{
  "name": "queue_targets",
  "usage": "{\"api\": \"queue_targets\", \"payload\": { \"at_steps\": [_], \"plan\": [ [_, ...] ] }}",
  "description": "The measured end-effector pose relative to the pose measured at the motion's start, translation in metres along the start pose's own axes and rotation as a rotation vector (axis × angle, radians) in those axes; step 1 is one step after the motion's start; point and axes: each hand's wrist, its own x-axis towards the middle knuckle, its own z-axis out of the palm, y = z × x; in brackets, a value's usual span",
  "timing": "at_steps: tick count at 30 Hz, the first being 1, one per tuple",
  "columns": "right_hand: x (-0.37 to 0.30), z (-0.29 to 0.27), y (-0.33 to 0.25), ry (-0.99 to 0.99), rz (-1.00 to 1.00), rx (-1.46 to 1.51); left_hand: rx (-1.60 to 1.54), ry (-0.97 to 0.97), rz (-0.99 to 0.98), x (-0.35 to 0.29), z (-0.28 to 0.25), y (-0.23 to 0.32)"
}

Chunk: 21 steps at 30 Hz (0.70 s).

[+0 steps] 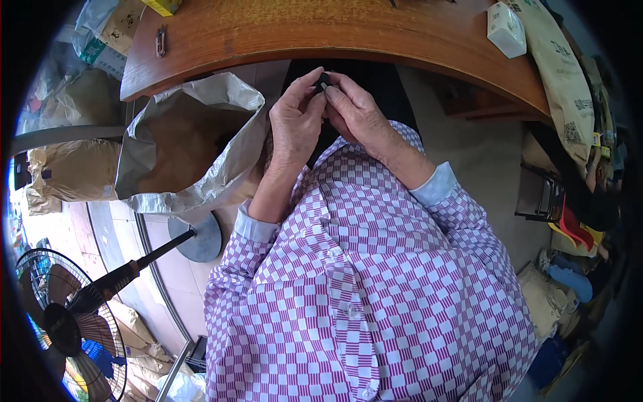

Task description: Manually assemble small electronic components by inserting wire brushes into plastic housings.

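Head view: both hands (296, 124) (360, 119) nearly closed, pinching small black object (323, 80) near table (301, 30).

Worn on the head as the left of a side-by-side pair, looks steeply down along the shirt (415, 288), very near in the lower middle, then forward past the left hand (295, 127) and right hand (362, 120), somewhat farther out, to the table (301, 33) across the top. Reaches wide, from the fan (63, 328) at lower left to the paper bag (559, 77) at upper right. Shows everything upright, unmirrored, bent toward a dark round rim.
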Motion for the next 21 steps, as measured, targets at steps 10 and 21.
{"api": "queue_targets", "payload": {
  "at_steps": [10,21],
  "plan": [
    [-0.001,-0.013,0.002,-0.073,0.186,0.32,0.489,0.063,0.254,0.0,0.007,0.0],
    [0.01,-0.021,0.012,-0.062,-0.034,-0.228,-0.261,-0.035,-0.071,0.004,-0.029,0.005]
  ]
}}
